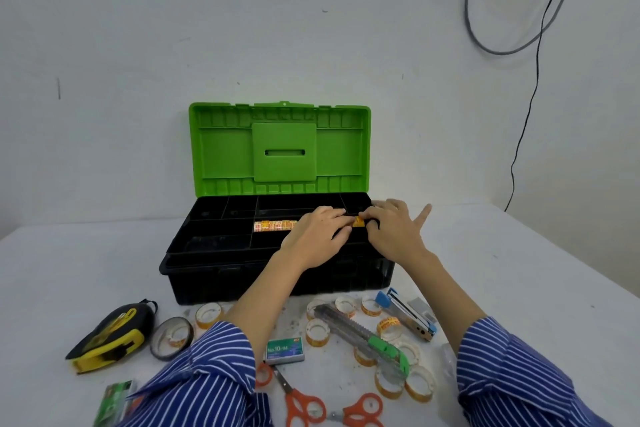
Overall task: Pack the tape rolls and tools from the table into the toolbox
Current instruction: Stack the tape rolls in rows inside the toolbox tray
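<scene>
The toolbox [277, 274] stands open in the middle of the table, green lid upright, black divided tray on top. A row of small orange-printed tape rolls [275, 225] lies in a middle tray compartment. My left hand [317, 236] and my right hand [394, 230] meet over the right end of that row and pinch one orange tape roll [357, 221] between their fingertips. The right little finger sticks out. More tape rolls [317, 332] lie loose on the table in front of the box, with a green utility knife [363, 336] across them.
In front of the box lie a yellow-black tape measure [110, 334], a dark tape roll [171, 338], a staples box [284, 350], two orange scissors [304, 406], a stapler [410, 314] and a green packet [114, 402]. Cables [519, 45] hang on the right wall.
</scene>
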